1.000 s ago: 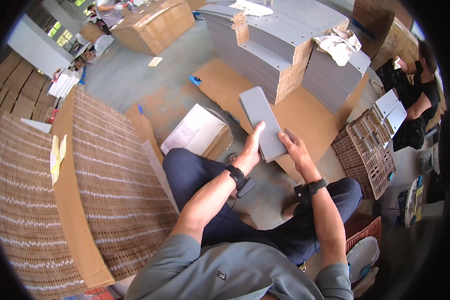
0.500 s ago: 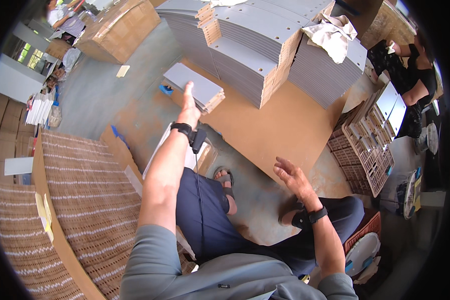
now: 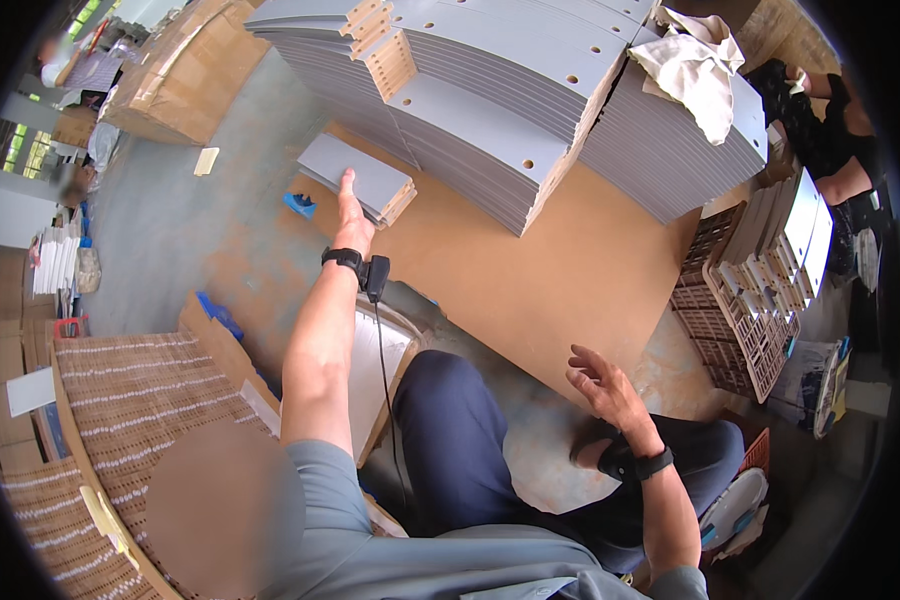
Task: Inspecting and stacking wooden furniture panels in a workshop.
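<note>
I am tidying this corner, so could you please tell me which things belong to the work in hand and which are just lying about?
In hand:
left hand, reaching to the small stack of grey panels
right hand, open, holding nothing
tall stacks of grey panels

Lying about:
white cloth
blue object
plastic crate

A blurred patch (image 3: 225, 510) sits over my left shoulder at seven o'clock, nothing readable under it. My left hand (image 3: 352, 222) covers part of the small grey panel stack (image 3: 355, 178). At two o'clock a seated person (image 3: 830, 130) is clipped by the dark rim. The figure (image 3: 55, 50) at ten o'clock is too small to make out.
</note>
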`<state>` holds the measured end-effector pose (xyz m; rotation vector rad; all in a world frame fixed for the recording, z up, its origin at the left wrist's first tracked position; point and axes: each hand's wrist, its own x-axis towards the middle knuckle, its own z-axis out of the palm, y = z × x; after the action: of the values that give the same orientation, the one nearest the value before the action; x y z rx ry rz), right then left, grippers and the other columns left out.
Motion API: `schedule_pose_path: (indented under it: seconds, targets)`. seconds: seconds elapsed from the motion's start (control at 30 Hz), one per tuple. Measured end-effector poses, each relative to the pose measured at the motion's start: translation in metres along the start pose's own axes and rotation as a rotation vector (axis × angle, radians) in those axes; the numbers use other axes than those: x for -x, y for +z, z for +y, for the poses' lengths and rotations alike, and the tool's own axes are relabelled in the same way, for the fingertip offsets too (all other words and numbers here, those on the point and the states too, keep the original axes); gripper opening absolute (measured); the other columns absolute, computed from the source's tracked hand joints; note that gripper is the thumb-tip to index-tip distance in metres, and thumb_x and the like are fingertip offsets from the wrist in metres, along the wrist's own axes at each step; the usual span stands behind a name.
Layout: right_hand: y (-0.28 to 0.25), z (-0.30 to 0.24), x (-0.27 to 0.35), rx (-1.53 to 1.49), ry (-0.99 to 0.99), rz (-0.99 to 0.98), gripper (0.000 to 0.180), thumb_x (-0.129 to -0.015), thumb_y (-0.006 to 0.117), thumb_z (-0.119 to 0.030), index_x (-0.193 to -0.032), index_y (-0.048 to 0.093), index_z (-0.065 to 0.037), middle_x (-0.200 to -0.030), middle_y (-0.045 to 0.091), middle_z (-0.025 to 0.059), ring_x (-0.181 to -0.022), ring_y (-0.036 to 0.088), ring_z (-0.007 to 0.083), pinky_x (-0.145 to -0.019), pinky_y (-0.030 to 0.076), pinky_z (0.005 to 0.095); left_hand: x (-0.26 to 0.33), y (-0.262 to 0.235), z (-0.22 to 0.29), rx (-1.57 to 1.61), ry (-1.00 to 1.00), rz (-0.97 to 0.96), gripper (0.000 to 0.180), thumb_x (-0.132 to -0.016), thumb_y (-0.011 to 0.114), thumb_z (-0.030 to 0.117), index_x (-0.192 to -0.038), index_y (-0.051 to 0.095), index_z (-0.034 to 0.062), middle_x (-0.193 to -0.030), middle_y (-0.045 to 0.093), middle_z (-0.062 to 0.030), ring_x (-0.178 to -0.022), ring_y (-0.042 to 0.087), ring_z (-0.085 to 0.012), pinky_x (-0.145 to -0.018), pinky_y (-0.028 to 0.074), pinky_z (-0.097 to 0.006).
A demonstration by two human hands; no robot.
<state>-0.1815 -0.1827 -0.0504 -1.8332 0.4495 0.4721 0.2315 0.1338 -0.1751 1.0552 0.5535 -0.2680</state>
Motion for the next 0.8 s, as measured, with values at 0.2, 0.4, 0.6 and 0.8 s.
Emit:
schedule_pose_path:
  seconds: [0.2, 0.4, 0.6, 0.8]
  targets:
    - [0.001, 0.004, -0.010, -0.009, 0.065, -0.014, 0.055, -0.098, 0.062, -0.031, -0.140, 0.046, 0.000, -0.127, 0.061, 0.0225, -0.111, 0.065, 0.0325, -0.094, 0.052, 0.0386, -0.035, -0.002, -0.016, -0.034, -0.004, 0.008, 0.077, -0.084, 0.062, 0.065, -0.138, 0.050, 0.0114, -0.140, 0.054, -0.0094, -0.126, 0.052, -0.0297, -0.104, 0.042, -0.051]
    - [-0.007, 0.013, -0.017, 0.023, 0.111, 0.023, 0.054, -0.097, 0.061, -0.032, -0.140, 0.048, -0.003, -0.126, 0.063, 0.0202, -0.112, 0.064, 0.0336, -0.095, 0.052, 0.0395, -0.052, -0.003, -0.039, -0.350, 0.037, 0.074, 0.089, -0.087, 0.056, 0.069, -0.147, 0.041, 0.0042, -0.146, 0.049, -0.0113, -0.130, 0.049, -0.0269, -0.109, 0.039, -0.042]
    - [0.000, 0.009, -0.025, 0.054, 0.043, 0.028, 0.054, -0.097, 0.061, -0.033, -0.139, 0.049, -0.001, -0.126, 0.063, 0.0221, -0.113, 0.064, 0.0333, -0.096, 0.052, 0.0406, -0.082, -0.031, -0.030, -0.398, 0.065, 0.171, 0.089, -0.090, 0.058, 0.063, -0.143, 0.042, -0.0061, -0.139, 0.055, -0.0148, -0.123, 0.056, -0.0276, -0.103, 0.045, -0.037]
    - [-0.007, 0.014, -0.028, -0.078, 0.056, 0.071, 0.058, -0.098, 0.060, -0.036, -0.140, 0.047, 0.003, -0.126, 0.063, 0.0205, -0.113, 0.063, 0.0301, -0.095, 0.051, 0.0381, -0.032, -0.010, -0.011, -0.359, 0.161, 0.246, 0.087, -0.093, 0.058, 0.056, -0.143, 0.036, -0.0106, -0.145, 0.046, -0.0197, -0.130, 0.048, -0.0290, -0.109, 0.038, -0.039]
